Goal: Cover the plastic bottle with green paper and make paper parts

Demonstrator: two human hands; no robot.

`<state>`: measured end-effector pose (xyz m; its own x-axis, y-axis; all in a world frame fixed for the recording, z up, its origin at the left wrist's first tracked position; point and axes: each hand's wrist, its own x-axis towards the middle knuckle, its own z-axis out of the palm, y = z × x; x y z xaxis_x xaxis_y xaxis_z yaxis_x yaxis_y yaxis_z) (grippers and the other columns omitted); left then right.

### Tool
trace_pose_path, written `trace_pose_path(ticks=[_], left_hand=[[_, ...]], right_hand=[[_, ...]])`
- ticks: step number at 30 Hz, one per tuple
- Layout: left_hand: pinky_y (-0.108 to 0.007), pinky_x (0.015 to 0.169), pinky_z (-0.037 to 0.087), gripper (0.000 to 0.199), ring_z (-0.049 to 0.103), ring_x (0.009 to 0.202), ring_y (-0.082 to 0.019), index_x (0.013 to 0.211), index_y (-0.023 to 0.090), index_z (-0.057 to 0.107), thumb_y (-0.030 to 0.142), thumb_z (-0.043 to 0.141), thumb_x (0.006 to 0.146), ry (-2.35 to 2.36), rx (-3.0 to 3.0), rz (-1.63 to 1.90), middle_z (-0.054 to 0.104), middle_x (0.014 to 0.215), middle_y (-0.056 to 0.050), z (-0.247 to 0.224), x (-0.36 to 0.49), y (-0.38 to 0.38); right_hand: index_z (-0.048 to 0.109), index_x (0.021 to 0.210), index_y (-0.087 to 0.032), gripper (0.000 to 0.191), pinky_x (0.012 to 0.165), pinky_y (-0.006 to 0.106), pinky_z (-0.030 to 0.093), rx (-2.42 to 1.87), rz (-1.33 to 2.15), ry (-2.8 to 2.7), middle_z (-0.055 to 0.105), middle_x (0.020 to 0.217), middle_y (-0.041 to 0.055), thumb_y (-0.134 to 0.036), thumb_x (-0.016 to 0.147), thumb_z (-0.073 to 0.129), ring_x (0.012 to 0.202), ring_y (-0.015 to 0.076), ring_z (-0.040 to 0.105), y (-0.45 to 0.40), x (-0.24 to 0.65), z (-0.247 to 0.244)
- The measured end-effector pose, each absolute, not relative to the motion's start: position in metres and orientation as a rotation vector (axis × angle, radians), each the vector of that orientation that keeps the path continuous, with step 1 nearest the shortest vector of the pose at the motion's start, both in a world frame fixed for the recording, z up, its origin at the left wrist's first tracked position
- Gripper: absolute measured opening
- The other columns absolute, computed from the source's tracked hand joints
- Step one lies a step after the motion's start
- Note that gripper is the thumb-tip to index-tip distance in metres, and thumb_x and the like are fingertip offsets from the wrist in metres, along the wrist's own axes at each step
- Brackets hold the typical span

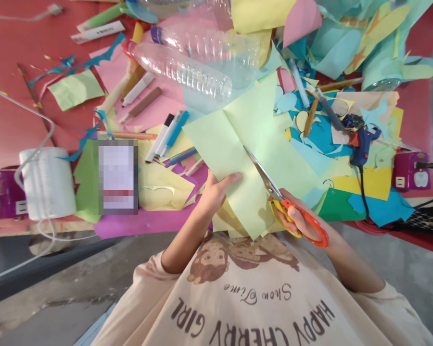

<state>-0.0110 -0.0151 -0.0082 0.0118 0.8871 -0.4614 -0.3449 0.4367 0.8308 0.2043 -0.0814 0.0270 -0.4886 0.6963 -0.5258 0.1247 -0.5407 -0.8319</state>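
Note:
A light green sheet of paper (274,120) lies across the front of the table, with a cut line running into it from its far left side. My left hand (219,190) pinches the sheet near its left edge, thumb on top and fingers hidden underneath. In my right hand (292,216) is a pair of scissors (265,175) with one red and one yellow handle loop. The blades point up and left over the sheet, their tip at the cut line, and look nearly closed.
Clear plastic bottles (187,72) lie beyond the sheet. Several markers (168,134) and a blurred phone-like rectangle (118,178) are on the left. Paper scraps, a blue glue gun (363,144) with a black cord and a purple power socket (412,170) sit right.

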Motion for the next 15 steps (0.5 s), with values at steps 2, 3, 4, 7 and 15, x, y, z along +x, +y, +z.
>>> trace_pose_path(ticks=[2, 3, 4, 7, 15], left_hand=[[-0.032, 0.073, 0.061, 0.060, 0.073, 0.082, -0.024, 0.116, 0.018, 0.060, 0.028, 0.076, 0.059, 1.196, 0.596, 1.023, 0.076, 0.092, -0.006, -0.010, -0.012, -0.014], [-0.033, 0.073, 0.061, 0.061, 0.073, 0.082, -0.024, 0.117, 0.018, 0.060, 0.029, 0.076, 0.059, 1.203, 0.600, 1.012, 0.076, 0.093, -0.006, -0.011, -0.012, -0.014], [-0.034, 0.073, 0.061, 0.062, 0.073, 0.081, -0.024, 0.117, 0.018, 0.060, 0.029, 0.076, 0.059, 1.211, 0.602, 1.004, 0.076, 0.094, -0.007, -0.011, -0.012, -0.014], [-0.034, 0.073, 0.061, 0.064, 0.073, 0.081, -0.024, 0.119, 0.019, 0.058, 0.029, 0.076, 0.058, 1.232, 0.591, 1.000, 0.075, 0.095, -0.006, -0.013, -0.012, -0.013], [-0.034, 0.075, 0.061, 0.046, 0.073, 0.085, -0.025, 0.107, 0.019, 0.063, 0.032, 0.074, 0.064, 1.104, 0.652, 0.947, 0.075, 0.093, -0.006, -0.019, -0.025, -0.012]], right_hand=[[0.046, 0.111, -0.023, 0.053, 0.035, 0.020, 0.022, -1.335, 2.081, -1.178, 0.032, 0.063, -0.0084, -0.070, 0.086, 0.043, 0.041, 0.0038, 0.024, -0.082, 0.202, 0.026], [0.046, 0.109, -0.023, 0.053, 0.035, 0.019, 0.022, -1.343, 2.083, -1.161, 0.033, 0.063, -0.0085, -0.070, 0.085, 0.045, 0.041, 0.0032, 0.024, -0.082, 0.201, 0.025], [0.046, 0.108, -0.022, 0.053, 0.035, 0.019, 0.022, -1.345, 2.087, -1.152, 0.033, 0.064, -0.0087, -0.070, 0.085, 0.046, 0.041, 0.0027, 0.024, -0.082, 0.201, 0.025], [0.047, 0.106, -0.022, 0.051, 0.035, 0.018, 0.022, -1.352, 2.081, -1.145, 0.031, 0.062, -0.0095, -0.069, 0.085, 0.048, 0.040, 0.0021, 0.026, -0.081, 0.200, 0.023], [0.045, 0.110, -0.022, 0.053, 0.035, 0.020, 0.023, -1.387, 2.040, -1.241, 0.032, 0.064, -0.0088, -0.069, 0.085, 0.046, 0.039, 0.0024, 0.026, -0.078, 0.204, 0.026]])
